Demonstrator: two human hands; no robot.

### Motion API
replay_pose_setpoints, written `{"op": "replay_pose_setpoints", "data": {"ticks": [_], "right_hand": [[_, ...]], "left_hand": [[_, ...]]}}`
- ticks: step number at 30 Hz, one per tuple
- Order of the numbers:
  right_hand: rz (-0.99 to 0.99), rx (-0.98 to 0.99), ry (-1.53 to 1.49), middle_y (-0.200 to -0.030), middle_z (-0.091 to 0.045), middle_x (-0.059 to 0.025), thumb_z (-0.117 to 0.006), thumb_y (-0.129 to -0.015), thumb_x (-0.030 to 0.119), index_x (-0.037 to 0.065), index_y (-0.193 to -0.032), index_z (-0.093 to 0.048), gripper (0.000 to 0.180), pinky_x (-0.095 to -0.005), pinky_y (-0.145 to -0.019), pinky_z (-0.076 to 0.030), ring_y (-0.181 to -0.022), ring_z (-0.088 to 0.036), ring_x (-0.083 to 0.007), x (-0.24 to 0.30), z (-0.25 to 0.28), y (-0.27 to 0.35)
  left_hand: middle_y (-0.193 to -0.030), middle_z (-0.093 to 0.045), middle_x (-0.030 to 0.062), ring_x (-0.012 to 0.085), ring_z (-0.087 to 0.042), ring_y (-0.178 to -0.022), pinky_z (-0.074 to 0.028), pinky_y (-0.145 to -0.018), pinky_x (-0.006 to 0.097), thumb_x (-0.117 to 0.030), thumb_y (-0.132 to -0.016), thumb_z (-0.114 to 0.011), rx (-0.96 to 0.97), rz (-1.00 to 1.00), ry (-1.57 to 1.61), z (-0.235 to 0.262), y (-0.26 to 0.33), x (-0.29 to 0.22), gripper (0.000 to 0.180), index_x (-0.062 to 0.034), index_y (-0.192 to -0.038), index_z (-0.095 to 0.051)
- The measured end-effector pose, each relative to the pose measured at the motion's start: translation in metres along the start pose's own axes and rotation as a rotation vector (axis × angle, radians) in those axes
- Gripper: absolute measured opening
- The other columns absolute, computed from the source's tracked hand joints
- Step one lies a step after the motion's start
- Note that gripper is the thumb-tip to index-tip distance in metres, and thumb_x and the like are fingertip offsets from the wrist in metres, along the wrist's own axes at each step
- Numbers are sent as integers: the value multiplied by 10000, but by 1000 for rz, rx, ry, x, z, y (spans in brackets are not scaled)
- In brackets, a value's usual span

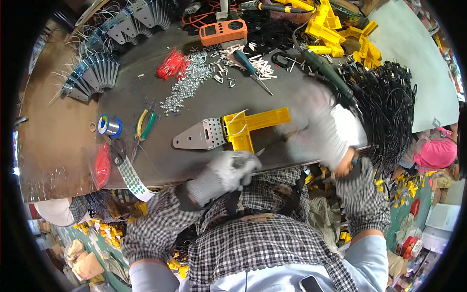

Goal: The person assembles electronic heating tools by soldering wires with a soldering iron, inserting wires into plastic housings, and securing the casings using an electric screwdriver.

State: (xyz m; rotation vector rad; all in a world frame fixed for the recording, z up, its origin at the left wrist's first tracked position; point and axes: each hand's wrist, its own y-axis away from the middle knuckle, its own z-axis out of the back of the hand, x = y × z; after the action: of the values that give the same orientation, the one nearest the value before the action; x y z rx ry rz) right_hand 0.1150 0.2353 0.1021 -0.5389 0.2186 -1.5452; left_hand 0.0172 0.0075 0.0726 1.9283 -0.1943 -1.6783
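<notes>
My left hand (pixel 226 173), in a grey-white glove, is at the table's near edge with its fingers curled. A small dark pointed tip (pixel 260 152) shows by its fingertips; what it belongs to is hidden. Just beyond that hand lies a yellow plastic T-shaped housing (pixel 238 134), joined to a grey perforated metal plate (pixel 199 135). A white wire loops over the joint. To the right, my right hand (pixel 318 126), also gloved, is smeared by motion, so its fingers and anything in them cannot be made out. It is near the housing's right end.
Screws (pixel 187 80), red pieces (pixel 172 64), a blue screwdriver (pixel 252 68) and an orange multimeter (pixel 223 32) lie farther back. Solder wire (pixel 109 126), pliers (pixel 144 125) and scissors (pixel 118 151) are at left. A green power screwdriver (pixel 328 75) and black cables (pixel 389 107) are at right.
</notes>
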Motion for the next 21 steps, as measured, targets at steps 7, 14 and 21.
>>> {"op": "replay_pose_setpoints", "data": {"ticks": [7, 14, 21], "right_hand": [[-269, 180, -632, -836, -603, -124, -654, -825, 132, 125, -1034, -645, 209, -416, -623, -502, -710, -603, -346, 14, -11, 52], [-119, 205, -342, -825, -577, -107, -690, -784, 174, 101, -904, -644, 147, -403, -705, -491, -812, -593, -320, 27, 5, 17], [-509, 241, -602, -765, -631, -214, -641, -801, 108, -11, -836, -619, 126, -403, -624, -502, -672, -633, -369, 23, -11, 16]], "left_hand": [[-890, -700, 93, 222, -671, -835, -512, -726, 318, -350, -867, -619, -782, -136, -913, 144, -94, -75, 261, -139, -1013, -669], [-1013, -677, 120, 252, -662, -948, -519, -775, 376, -307, -828, -668, -781, 161, -1266, 206, -149, -61, 257, -114, -995, -641], [-836, -634, 52, 129, -626, -759, -487, -693, 284, -163, -884, -587, -883, -251, -922, 194, -127, -38, 183, -111, -1060, -597]]}}
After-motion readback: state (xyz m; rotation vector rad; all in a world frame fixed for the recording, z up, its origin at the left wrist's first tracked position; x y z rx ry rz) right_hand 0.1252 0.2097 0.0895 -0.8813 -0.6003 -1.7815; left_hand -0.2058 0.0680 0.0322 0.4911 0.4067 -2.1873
